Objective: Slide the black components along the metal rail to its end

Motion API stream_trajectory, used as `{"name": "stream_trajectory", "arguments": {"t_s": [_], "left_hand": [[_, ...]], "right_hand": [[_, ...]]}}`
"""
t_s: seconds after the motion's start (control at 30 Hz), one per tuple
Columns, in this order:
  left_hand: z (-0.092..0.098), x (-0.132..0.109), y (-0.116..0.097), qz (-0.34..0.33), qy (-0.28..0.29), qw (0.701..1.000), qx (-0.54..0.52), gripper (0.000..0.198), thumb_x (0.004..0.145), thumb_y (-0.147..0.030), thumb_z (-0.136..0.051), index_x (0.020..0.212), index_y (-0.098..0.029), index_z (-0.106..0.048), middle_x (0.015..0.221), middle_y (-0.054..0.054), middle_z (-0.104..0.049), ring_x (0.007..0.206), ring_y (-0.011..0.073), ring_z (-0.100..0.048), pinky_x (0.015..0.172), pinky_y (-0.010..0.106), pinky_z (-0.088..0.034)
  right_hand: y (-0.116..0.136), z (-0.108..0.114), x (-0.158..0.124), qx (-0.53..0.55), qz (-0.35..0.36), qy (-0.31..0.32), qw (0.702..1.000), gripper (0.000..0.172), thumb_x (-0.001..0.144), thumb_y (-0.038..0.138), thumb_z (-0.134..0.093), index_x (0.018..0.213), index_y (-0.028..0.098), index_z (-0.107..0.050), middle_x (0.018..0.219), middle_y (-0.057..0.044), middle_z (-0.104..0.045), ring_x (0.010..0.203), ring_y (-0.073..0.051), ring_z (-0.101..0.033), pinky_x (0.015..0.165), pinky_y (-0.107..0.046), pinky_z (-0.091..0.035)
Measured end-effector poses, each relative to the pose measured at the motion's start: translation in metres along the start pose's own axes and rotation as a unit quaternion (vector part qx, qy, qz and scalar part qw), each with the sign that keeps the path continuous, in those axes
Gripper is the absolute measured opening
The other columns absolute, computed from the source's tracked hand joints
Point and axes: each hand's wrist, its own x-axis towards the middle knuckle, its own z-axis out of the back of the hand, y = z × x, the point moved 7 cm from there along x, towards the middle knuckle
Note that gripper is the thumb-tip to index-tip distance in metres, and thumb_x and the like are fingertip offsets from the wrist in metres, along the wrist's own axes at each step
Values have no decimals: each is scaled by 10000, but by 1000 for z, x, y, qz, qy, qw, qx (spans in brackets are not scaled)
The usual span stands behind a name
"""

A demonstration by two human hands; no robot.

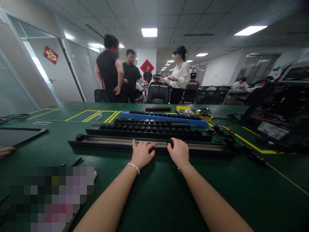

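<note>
A long black channel (103, 145) with a pale metal floor lies crosswise on the green table before me. My left hand (142, 153) rests over its near edge, fingers spread and holding nothing. To the right, my right hand (180, 151) is closed around a small black block (172, 143) at the channel; the fingers partly hide it. A similar black piece (79, 137) sits at the channel's left end. Behind it, another black strip (145, 129) carries a row of several black round-topped pieces.
Farther back lie a blue strip (164, 119) with black pieces, a round metal dish (185, 112) and a yellow tray (183, 108). Loose black parts (251, 153) trail off to the right, near a dark equipment rack (277, 109). Another person's hand (6, 151) shows at the left edge.
</note>
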Motion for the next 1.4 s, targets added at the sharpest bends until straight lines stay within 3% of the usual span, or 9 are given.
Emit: {"name": "stream_trajectory", "arguments": {"t_s": [0.47, 1.4], "left_hand": [[1, 0, 0, 3, 6, 1000, 5, 338, 855, -403, -503, 1176, -388, -607, 996, -7, -689, 1071, 229, -554, 1098, 648, -18], [0, -1, 1, -2, 5, 1000, 5, 335, 870, -401, -485, 1184, -383, -601, 998, -3, -684, 1074, 225, -554, 1098, 651, -11]], "right_hand": [[-6, -2, -5, 22, -5, -47, 999, 388, 876, 273, -402, 1170, 106, -592, 1147, -135, -647, 1128, -226, -533, 1055, -403, -264], [-28, 8, -7, 4, -64, -68, 996, 423, 862, 251, -364, 1193, 82, -567, 1140, -148, -638, 1110, -231, -532, 1061, -392, -244]]}}
